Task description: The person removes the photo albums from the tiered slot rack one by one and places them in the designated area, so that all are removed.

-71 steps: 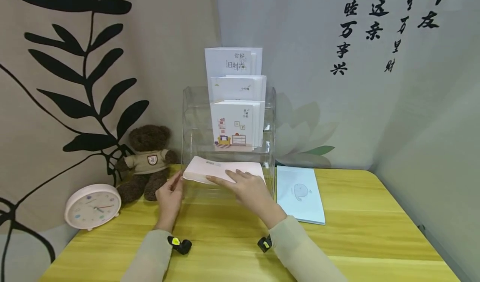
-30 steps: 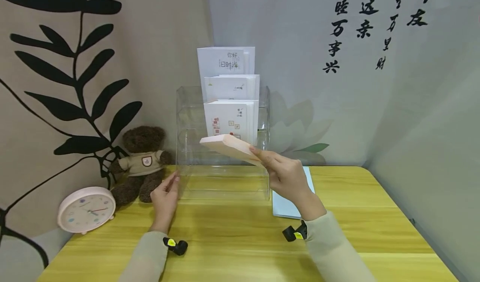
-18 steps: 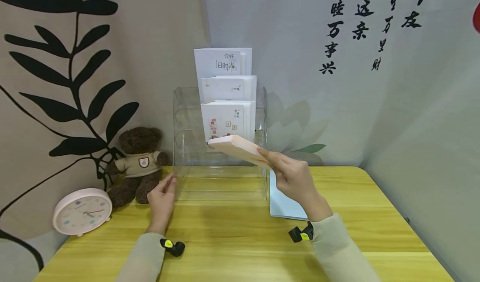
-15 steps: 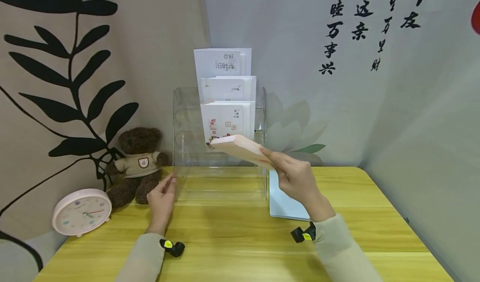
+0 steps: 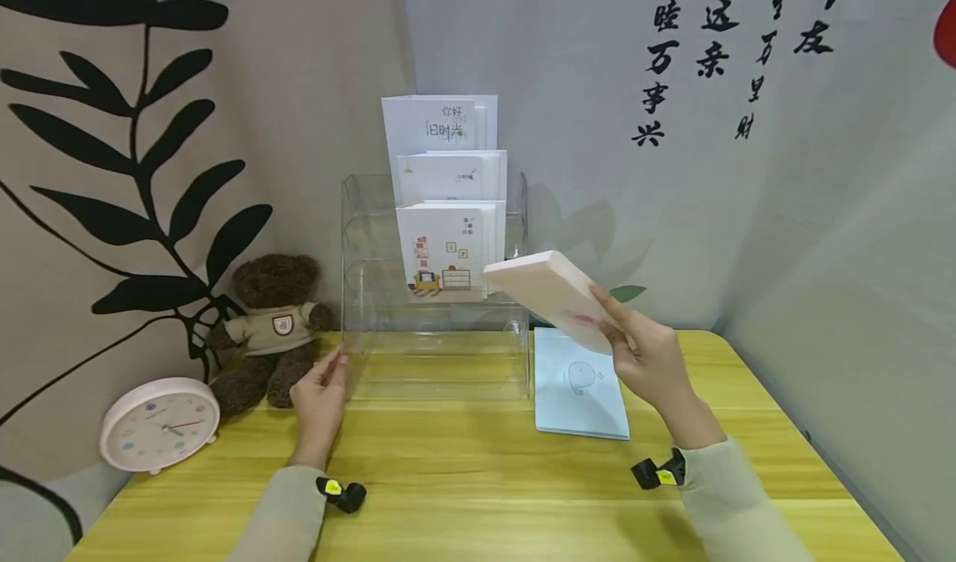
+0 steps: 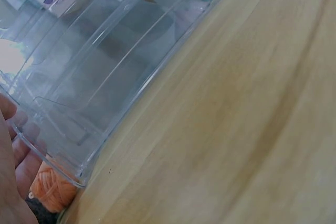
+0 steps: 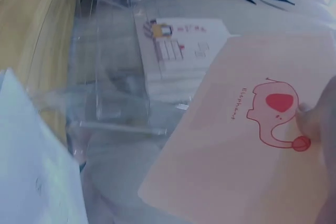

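My right hand pinches a pale pink notebook near its right end and holds it tilted above the table. On its cover, in the right wrist view, a red elephant drawing shows beside the thumb. The notebook is just right of a clear acrylic display rack. At the rack's lower left edge, my left hand grips the side panel; its fingers show behind the plastic in the left wrist view. White books stand in the rack's upper tiers. Under the held notebook lies a light blue notebook.
A brown teddy bear sits left of the rack, and a round pink clock stands in front of it. Orange yarn shows behind the rack's corner in the left wrist view. The wooden table meets printed wall cloths.
The pink notebook has been lifted out of the rack's lowest tier and carried right, over the blue notebook. My left hand stays at the rack's edge. The head view has shifted slightly.
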Tool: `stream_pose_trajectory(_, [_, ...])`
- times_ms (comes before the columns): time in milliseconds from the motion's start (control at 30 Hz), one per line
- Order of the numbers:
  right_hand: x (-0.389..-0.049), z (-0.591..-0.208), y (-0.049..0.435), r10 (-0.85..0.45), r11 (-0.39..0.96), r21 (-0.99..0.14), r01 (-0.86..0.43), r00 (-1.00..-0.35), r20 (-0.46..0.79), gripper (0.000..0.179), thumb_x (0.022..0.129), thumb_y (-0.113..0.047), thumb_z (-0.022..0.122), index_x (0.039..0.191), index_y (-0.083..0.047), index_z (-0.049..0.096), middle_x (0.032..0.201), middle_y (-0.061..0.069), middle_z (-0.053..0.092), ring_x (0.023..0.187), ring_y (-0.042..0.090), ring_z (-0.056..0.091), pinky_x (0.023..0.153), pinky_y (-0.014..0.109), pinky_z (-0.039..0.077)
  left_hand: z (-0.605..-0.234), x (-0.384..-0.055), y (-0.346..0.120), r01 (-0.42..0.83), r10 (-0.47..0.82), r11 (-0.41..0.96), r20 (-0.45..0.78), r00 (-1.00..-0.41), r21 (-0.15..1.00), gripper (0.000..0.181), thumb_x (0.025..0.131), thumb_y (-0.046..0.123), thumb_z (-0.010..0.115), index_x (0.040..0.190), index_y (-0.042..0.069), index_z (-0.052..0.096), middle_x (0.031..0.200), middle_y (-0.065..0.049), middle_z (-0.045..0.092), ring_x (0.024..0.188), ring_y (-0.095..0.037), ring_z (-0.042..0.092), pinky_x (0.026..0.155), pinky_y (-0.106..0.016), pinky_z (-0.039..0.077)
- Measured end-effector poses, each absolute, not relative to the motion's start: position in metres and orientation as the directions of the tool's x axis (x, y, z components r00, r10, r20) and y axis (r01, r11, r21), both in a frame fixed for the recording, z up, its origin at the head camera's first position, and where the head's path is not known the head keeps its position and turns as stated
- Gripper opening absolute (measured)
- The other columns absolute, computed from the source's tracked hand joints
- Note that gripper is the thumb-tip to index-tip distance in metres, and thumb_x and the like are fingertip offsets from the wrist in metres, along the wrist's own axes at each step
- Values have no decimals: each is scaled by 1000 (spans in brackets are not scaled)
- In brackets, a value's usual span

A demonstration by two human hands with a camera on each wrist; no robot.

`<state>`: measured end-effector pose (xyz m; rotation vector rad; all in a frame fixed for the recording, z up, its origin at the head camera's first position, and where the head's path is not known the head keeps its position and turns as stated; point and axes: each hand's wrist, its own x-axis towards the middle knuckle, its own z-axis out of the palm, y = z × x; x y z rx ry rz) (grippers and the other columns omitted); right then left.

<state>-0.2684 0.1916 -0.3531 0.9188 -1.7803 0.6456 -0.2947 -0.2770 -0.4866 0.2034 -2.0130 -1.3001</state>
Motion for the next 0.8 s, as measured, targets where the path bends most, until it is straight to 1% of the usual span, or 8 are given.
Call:
stream_pose_trajectory(100, [-266, -358, 209, -240, 599, -84, -796, -278, 930, 65, 78, 13, 75, 138, -6, 62, 97, 14, 74, 57, 14, 49, 49, 22, 39, -486, -295, -278, 241, -491, 478, 484, -725, 845, 34, 99, 38, 66, 128, 22, 72, 114, -3, 74, 100, -13, 70, 72, -6, 48])
stream_pose_trajectory(233, [-262, -367, 232, -129, 661, -237, -712, -420, 898, 74, 78, 13, 77, 145, -11, 56, 114, 19, 72, 63, 22, 61, 58, 12, 46, -486, -296, -280, 234, -491, 477, 478, -729, 847, 35, 98, 40, 65, 129, 23, 72, 114, -3, 74, 100, -12, 70, 72, -6, 48])
stream_pose_trajectory(400, [-260, -378, 255, 34, 668, -485, -565, -628, 778, 78, 88, 5, 73, 153, -28, 46, 123, 24, 67, 91, 40, 69, 71, 2, 42, -486, -295, -281, 229, -485, 477, 471, -736, 848, 36, 99, 39, 65, 130, 23, 71, 117, -1, 73, 102, -11, 70, 75, -6, 48])
stream_pose_trajectory(500, [-260, -384, 268, 93, 668, -565, -484, -699, 709, 79, 92, -1, 71, 155, -36, 40, 131, 24, 62, 98, 42, 67, 71, 2, 42, -486, -295, -281, 231, -485, 463, 463, -742, 856, 35, 99, 38, 65, 130, 22, 71, 119, 0, 73, 102, -8, 69, 76, -6, 48])
stream_pose_trajectory(567, [-260, -389, 276, 110, 684, -580, -442, -724, 681, 79, 94, -4, 69, 156, -40, 36, 134, 24, 61, 99, 43, 67, 72, 13, 52, -486, -295, -281, 232, -483, 460, 461, -745, 857, 35, 99, 37, 66, 130, 22, 71, 120, 1, 72, 102, -6, 68, 75, -7, 48])
stream_pose_trajectory(633, [-260, -393, 283, 117, 687, -595, -416, -745, 656, 79, 96, -5, 68, 156, -41, 34, 136, 25, 59, 100, 45, 66, 72, 32, 59, -486, -295, -280, 235, -480, 457, 461, -747, 858, 35, 99, 37, 66, 130, 22, 71, 120, 1, 72, 102, -5, 68, 75, -7, 49])
stream_pose_trajectory(733, [-262, -401, 292, 128, 693, -609, -385, -766, 630, 79, 96, -7, 68, 157, -42, 32, 140, 25, 56, 102, 45, 65, 73, 53, 55, -486, -295, -279, 247, -476, 451, 465, -747, 858, 34, 99, 35, 66, 130, 21, 71, 121, 0, 72, 102, -4, 68, 75, -7, 49])
stream_pose_trajectory(800, [-264, -406, 299, 153, 680, -647, -345, -796, 586, 78, 97, -11, 67, 157, -43, 30, 146, 22, 51, 108, 45, 61, 78, 56, 53, -486, -295, -278, 254, -474, 446, 467, -747, 859, 34, 99, 34, 66, 130, 20, 71, 121, 1, 72, 101, -3, 67, 75, -7, 49])
